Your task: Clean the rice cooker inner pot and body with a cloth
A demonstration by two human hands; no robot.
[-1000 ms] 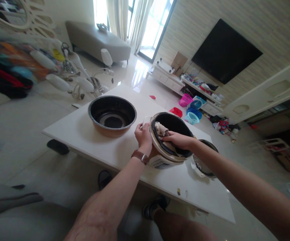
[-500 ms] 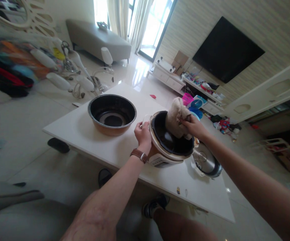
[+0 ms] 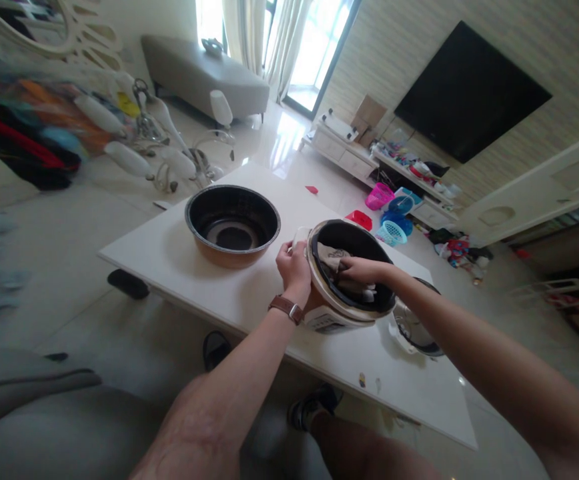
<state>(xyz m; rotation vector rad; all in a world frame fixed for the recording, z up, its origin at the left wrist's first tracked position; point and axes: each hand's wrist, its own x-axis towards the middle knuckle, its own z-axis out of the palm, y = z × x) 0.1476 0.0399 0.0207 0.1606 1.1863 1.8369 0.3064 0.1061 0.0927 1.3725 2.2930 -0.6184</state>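
Observation:
A rice cooker body [image 3: 314, 298] with a dark inside stands tilted toward me on the white table [image 3: 249, 310]. My left hand [image 3: 294, 267] is closed round the handle at its left side. Inside the cooker, my right hand [image 3: 362, 270] grips a beige cloth [image 3: 330, 259] that lies against the inner wall; the fingertips are partly hidden. To the left sits the removed inner pot [image 3: 234, 257], black inside and brown outside. The cooker's lid [image 3: 414, 327] lies at the right, partly covered by my right forearm.
Two small items [image 3: 362, 380] lie near the table's front edge. Beyond the table are a red basket [image 3: 359, 219], a light blue basket [image 3: 392, 233] and a pink basket [image 3: 379, 195]. A lamp with white shades [image 3: 129, 159] is on the floor at the left.
My right hand has lowered the cloth from above the rim down into the cooker. My left hand keeps its hold on the handle. The view has shifted slightly.

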